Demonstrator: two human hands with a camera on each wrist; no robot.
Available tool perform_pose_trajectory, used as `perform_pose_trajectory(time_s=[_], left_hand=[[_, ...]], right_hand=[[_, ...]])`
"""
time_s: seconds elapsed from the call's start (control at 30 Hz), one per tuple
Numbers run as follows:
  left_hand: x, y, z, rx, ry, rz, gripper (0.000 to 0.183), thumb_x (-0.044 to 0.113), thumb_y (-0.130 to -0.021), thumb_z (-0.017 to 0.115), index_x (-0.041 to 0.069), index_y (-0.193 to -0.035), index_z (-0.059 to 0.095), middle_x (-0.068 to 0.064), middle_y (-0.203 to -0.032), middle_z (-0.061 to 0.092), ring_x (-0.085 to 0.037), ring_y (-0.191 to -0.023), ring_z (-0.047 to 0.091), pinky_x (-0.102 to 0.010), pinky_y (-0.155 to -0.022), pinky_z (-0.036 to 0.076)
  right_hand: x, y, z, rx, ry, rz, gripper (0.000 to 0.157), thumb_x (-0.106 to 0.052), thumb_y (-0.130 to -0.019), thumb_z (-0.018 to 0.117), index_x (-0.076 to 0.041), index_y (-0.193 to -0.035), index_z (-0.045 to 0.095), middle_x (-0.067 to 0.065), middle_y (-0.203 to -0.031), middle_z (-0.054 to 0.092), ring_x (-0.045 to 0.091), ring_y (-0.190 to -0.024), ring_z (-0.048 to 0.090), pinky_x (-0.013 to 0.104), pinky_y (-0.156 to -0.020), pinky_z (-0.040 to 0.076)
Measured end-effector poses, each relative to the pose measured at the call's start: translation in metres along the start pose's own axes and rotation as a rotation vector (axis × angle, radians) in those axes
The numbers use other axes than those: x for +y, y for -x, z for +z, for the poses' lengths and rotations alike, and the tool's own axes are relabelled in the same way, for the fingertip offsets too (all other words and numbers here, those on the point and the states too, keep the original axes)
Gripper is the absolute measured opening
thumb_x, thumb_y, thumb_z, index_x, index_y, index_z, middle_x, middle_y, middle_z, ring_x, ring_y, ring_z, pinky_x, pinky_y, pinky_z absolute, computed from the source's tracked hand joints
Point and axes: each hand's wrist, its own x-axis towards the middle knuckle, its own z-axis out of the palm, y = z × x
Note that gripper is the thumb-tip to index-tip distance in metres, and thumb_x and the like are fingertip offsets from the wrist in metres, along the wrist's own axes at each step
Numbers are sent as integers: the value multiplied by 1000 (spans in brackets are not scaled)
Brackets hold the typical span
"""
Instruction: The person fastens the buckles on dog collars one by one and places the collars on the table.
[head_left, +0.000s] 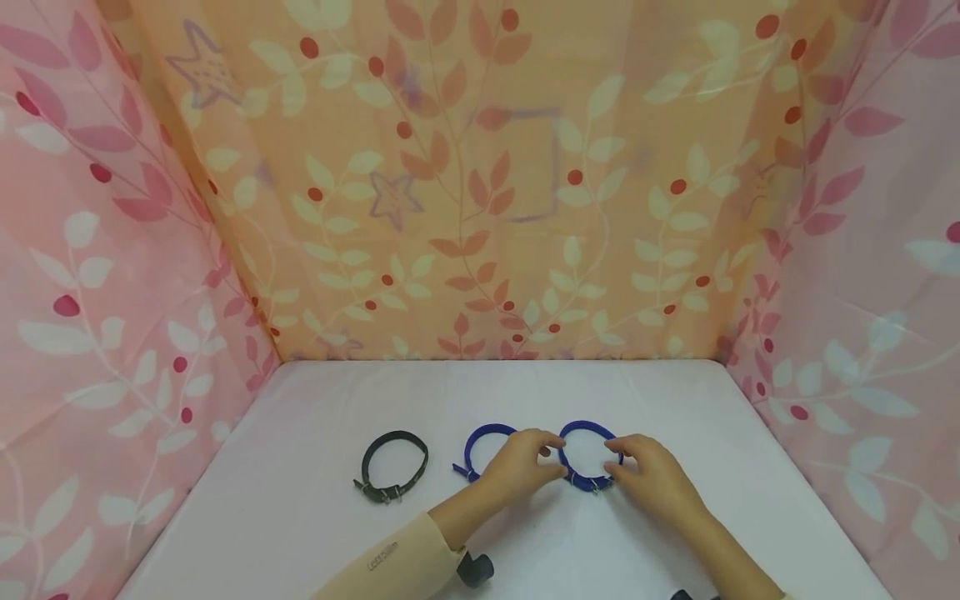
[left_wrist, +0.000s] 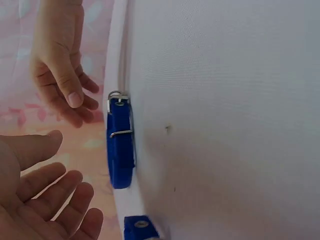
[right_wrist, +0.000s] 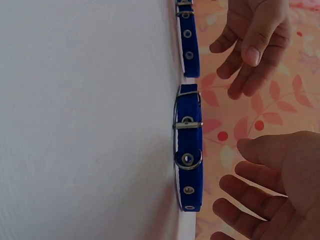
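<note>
A blue buckled collar (head_left: 587, 426) with metal rings lies in a loop on the table, between my two hands. My left hand (head_left: 525, 462) is at its left side, fingers parted and loosely bent; the left wrist view shows the left palm (left_wrist: 40, 200) with nothing in it. On the collar's right side is my right hand (head_left: 652, 475), thumb and fingers spread apart, as the right wrist view of that hand (right_wrist: 275, 185) shows too. A second blue collar (head_left: 483, 431) lies partly hidden behind my left hand. Farther left sits a dark green or black collar (head_left: 395, 435), also buckled in a loop.
A white cloth covers the table (head_left: 315, 400). Patterned curtains with leaves and red berries form the back wall (head_left: 457, 167) and both sides. A black device (head_left: 476, 570) sits at my left wrist beside the beige sleeve (head_left: 397, 558).
</note>
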Motion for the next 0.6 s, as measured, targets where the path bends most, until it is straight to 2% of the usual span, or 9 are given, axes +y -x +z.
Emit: perform_pose_trajectory(time_s=[0.2, 0.3, 0.43, 0.6], left_hand=[[-7, 20, -21, 3, -19, 82, 27, 32, -93, 78, 24, -119, 76, 1, -116, 73, -17, -105, 65, -29, -84, 56], [-14, 33, -30, 12, -14, 123, 24, 33, -94, 77, 27, -117, 75, 7, -113, 73, -12, -106, 64, -29, -87, 56], [-21, 49, -41, 22, -23, 137, 22, 33, -94, 76, 29, -115, 76, 10, -113, 73, -8, -105, 64, -32, -88, 58], [-31, 66, -54, 23, -73, 152, 26, 36, -95, 75, 25, -118, 75, 13, -114, 73, -9, -108, 65, -34, -93, 57]], right_hand=[[-21, 1, 4, 29, 43, -79, 28, -23, -90, 80, -11, -115, 75, 6, -116, 74, 33, -116, 65, 56, -101, 50], [-31, 4, 6, 61, 57, -149, 27, -21, -88, 82, -12, -113, 76, 1, -113, 75, 29, -112, 66, 54, -99, 52], [-38, 8, 10, 69, 58, -222, 26, -21, -86, 84, -15, -110, 77, -5, -111, 75, 23, -110, 68, 52, -98, 53], [-50, 7, 12, 52, 33, -285, 25, -21, -87, 83, -17, -110, 76, -8, -111, 75, 19, -111, 68, 50, -99, 53]])
